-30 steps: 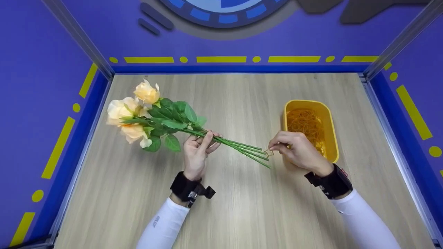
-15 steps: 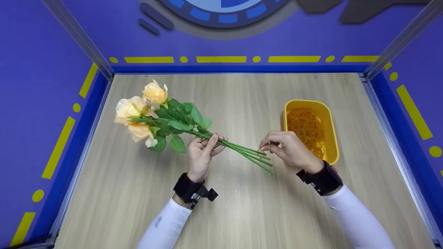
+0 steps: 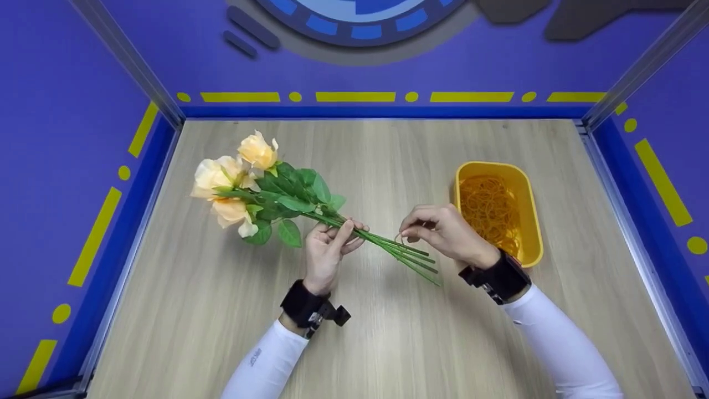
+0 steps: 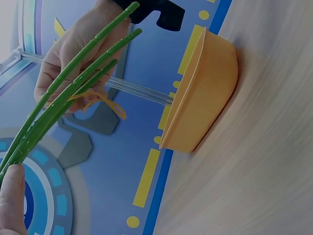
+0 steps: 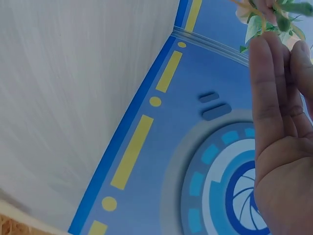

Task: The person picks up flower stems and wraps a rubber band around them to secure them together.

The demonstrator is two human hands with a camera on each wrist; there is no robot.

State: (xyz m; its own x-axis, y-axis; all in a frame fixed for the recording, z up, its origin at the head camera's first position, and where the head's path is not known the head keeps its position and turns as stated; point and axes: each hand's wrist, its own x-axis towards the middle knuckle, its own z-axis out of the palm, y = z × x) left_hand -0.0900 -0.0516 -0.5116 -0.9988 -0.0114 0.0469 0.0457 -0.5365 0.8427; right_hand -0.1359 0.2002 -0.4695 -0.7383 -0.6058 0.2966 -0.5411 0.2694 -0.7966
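My left hand (image 3: 323, 256) grips a bunch of peach roses (image 3: 224, 176) by their green stems (image 3: 396, 250), thumb on top. The blooms and leaves point to the far left, the cut ends to the right. Close to those ends, my right hand (image 3: 446, 233) pinches a thin rubber band (image 3: 398, 238) between thumb and fingertips. From the left wrist, the orange-tan rubber band (image 4: 101, 98) crosses the stems, with a loose loop hanging beside them. My right fingers (image 5: 266, 83) reach up to the stem ends in the right wrist view.
A yellow plastic box (image 3: 533, 221) stands on the wood-look table (image 3: 365, 343) just right of my right hand, with many loose rubber bands (image 3: 487, 202) in it. Blue-purple panels (image 3: 365, 72) enclose the table at the back and both sides.
My right hand has moved left with the rubber band, from beyond the stem ends to over them. My left hand has brought the roses slightly right and towards me.
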